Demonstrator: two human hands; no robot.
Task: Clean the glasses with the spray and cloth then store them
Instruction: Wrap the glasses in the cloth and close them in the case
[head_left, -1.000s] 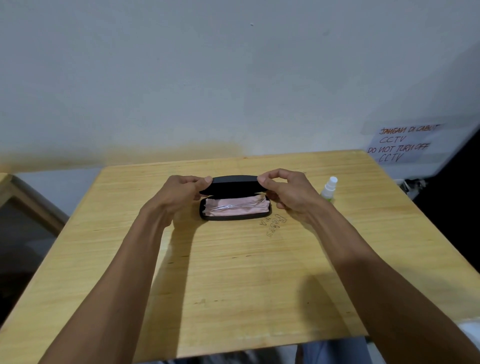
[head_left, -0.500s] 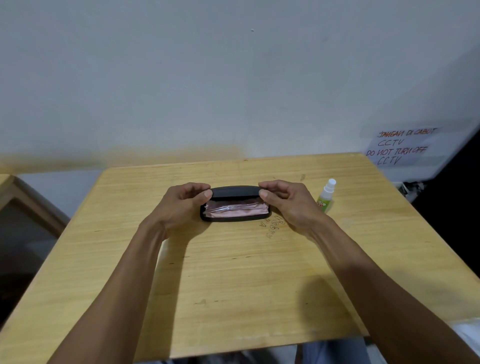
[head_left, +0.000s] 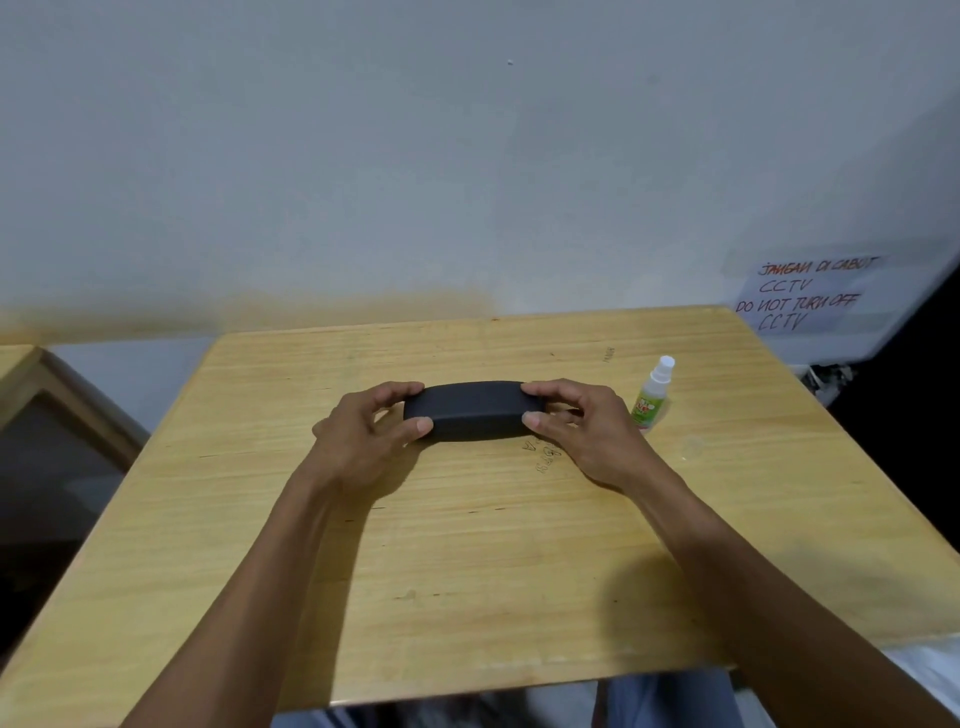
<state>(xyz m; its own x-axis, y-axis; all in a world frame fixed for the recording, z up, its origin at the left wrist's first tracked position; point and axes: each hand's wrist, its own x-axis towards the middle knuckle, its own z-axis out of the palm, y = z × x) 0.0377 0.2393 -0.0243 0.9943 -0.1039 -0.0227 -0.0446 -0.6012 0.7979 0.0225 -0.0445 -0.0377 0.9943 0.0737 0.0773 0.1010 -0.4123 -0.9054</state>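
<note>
A black glasses case (head_left: 472, 410) lies closed in the middle of the wooden table (head_left: 467, 545). My left hand (head_left: 363, 436) grips its left end, thumb on the front and fingers over the top. My right hand (head_left: 582, 426) grips its right end the same way. The glasses and the pink cloth are hidden inside the case. A small spray bottle (head_left: 652, 392) with a white nozzle and green label stands upright just right of my right hand.
The table's far edge meets a white wall. A paper notice (head_left: 810, 296) with red handwriting hangs at the right. Another wooden piece of furniture (head_left: 31, 379) stands to the left of the table.
The case lid has come down from open to fully closed, hiding the pink cloth and glasses. Both hands stayed on the case ends.
</note>
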